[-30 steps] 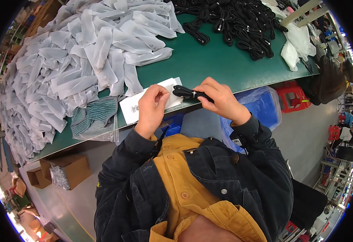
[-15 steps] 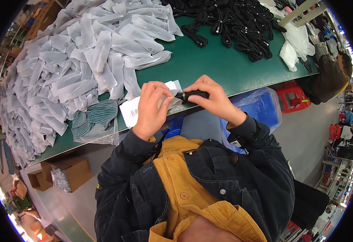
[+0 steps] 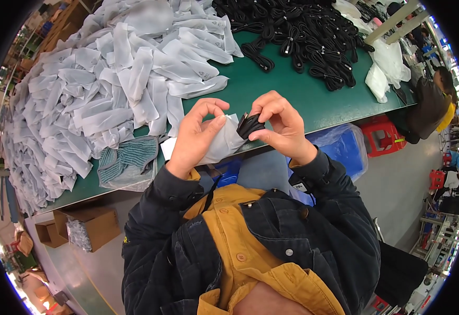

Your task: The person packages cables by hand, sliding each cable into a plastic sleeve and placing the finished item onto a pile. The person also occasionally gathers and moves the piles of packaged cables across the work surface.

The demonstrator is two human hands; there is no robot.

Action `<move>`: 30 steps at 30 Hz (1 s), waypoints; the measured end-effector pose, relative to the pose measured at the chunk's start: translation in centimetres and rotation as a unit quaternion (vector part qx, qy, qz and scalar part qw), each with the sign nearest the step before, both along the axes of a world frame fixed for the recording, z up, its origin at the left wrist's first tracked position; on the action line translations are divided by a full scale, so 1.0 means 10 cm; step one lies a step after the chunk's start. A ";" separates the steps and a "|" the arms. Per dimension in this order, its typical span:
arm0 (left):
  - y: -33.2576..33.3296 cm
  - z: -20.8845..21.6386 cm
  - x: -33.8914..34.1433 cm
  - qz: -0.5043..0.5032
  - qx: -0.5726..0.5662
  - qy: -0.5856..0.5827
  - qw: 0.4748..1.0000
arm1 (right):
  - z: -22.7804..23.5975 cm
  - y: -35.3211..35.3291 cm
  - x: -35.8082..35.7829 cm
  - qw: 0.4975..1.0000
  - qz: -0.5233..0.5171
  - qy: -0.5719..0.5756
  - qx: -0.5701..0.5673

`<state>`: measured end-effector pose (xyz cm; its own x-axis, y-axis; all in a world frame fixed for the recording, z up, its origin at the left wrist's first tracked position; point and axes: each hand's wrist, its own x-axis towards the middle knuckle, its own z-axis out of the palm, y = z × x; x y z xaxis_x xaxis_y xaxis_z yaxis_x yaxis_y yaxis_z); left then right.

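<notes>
My left hand (image 3: 198, 134) is closed on a pale translucent plastic bag (image 3: 223, 143), gripping it near its upper edge between thumb and fingers. In my right hand (image 3: 283, 126) is a coiled black cable (image 3: 250, 127), pinched by thumb and fingertips. The coil touches the bag's right end, at what looks like its opening; whether any of it is inside I cannot tell. Both hands are over the table's near edge. A white bag or sheet (image 3: 168, 149) lies partly hidden behind my left hand.
Filled pale bags (image 3: 82, 94) are heaped across the green table (image 3: 271, 100) at the left. Many black coiled cables (image 3: 313, 47) lie at the far right. A teal striped cloth (image 3: 127, 157) is near the front edge. Below stand a blue lined bin (image 3: 339, 152) and a red stool (image 3: 380, 135).
My right hand has turned the black cable from flat to upright and brought it against the bag. The bag now hangs fuller and more open from my left hand.
</notes>
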<state>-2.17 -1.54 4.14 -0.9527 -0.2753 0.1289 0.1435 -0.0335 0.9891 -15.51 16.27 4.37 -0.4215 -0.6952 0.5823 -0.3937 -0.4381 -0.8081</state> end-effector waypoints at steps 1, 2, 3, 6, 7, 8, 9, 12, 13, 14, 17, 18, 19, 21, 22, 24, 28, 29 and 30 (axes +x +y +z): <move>0.00 0.00 0.00 0.000 0.000 0.001 1.000 | 0.02 0.00 -0.01 0.999 0.027 0.021 0.014; 0.00 0.00 0.00 -0.007 0.030 0.001 1.000 | 0.02 0.00 -0.01 0.999 0.027 0.022 0.014; 0.01 0.00 0.00 -0.014 0.060 0.001 0.998 | 0.02 0.00 0.00 0.999 -0.010 0.013 0.038; 0.02 0.06 -0.05 -0.025 0.121 0.012 0.992 | 0.08 -0.03 0.04 0.993 -0.082 -0.003 0.085; 0.03 0.10 -0.06 -0.027 0.152 0.021 0.988 | 0.18 -0.04 0.05 0.992 -0.078 0.047 0.090; 0.03 0.12 -0.07 -0.029 0.182 0.029 0.982 | 0.29 -0.06 0.07 0.988 -0.074 0.096 0.094; 0.01 0.12 -0.08 -0.029 0.182 0.030 0.982 | 0.34 -0.07 0.08 0.982 -0.071 0.145 0.097; -0.06 0.14 -0.11 -0.056 0.278 0.008 0.959 | 0.30 -0.12 0.12 0.990 -0.024 0.108 0.087; -0.07 0.14 -0.12 -0.056 0.277 0.009 0.959 | 0.28 -0.14 0.13 0.993 -0.001 0.088 0.083; -0.06 0.14 -0.12 -0.059 0.292 0.009 0.955 | 0.26 -0.15 0.13 0.993 0.000 0.089 0.083; -0.05 0.10 -0.12 -0.064 0.320 0.010 0.945 | 0.18 -0.19 0.12 0.984 -0.029 0.160 0.067; -0.05 0.06 -0.12 -0.083 0.340 0.005 0.937 | 0.15 -0.19 0.11 0.984 -0.029 0.161 0.067; -0.06 0.03 -0.13 -0.101 0.360 0.000 0.928 | 0.14 -0.20 0.09 0.982 -0.027 0.179 0.056; -0.07 0.00 -0.13 -0.120 0.379 -0.005 0.918 | 0.14 -0.21 0.06 0.976 -0.024 0.214 0.035; -0.07 -0.01 -0.12 -0.121 0.376 -0.005 0.919 | 0.13 -0.21 0.09 0.976 -0.024 0.215 0.035; -0.06 0.00 -0.12 -0.126 0.372 -0.006 0.920 | 0.14 -0.23 0.21 0.998 0.000 0.046 0.038; -0.03 0.15 -0.11 -0.144 0.404 -0.003 0.904 | 0.25 -0.22 0.15 0.983 0.031 -0.183 -0.004; -0.06 0.13 -0.10 -0.143 0.403 -0.002 0.904 | 0.30 -0.23 0.13 0.966 0.043 -0.253 -0.026; -0.11 0.10 -0.10 -0.129 0.401 0.004 0.907 | 0.35 -0.25 0.12 0.966 0.044 -0.253 -0.026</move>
